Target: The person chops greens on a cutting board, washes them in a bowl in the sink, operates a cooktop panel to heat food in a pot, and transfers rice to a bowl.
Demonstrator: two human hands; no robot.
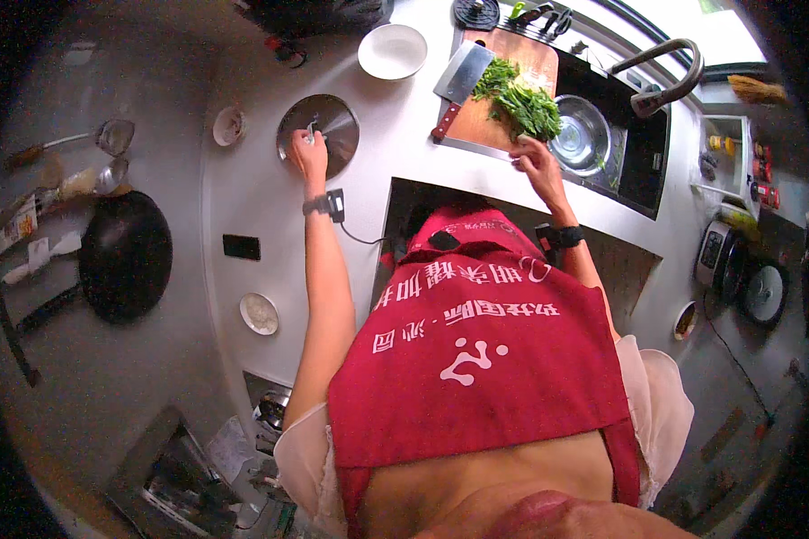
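My left hand (pixel 310 156) is over a round stainless steel bowl or lid (pixel 340 145), with its fingers pinched around a small pale object (pixel 312 129) too small to name. My right hand (pixel 541 170) is at the near right corner of a wooden cutting board (pixel 475 121), its bent fingertips by the chopped leafy greens (pixel 529 111). Whether those fingers grip a leaf is not plain. A cleaver (pixel 464 73) with a red-brown handle lies across the board's left side, its blade beside the greens.
Right of the board, a metal basin (pixel 580 135) sits in a dark sink under a curved faucet (pixel 677 74). A white bowl (pixel 392 52) stands behind. Leftward on the counter are a small bowl (pixel 230 127), a dark phone-like slab (pixel 241 247) and a white dish (pixel 259 314).
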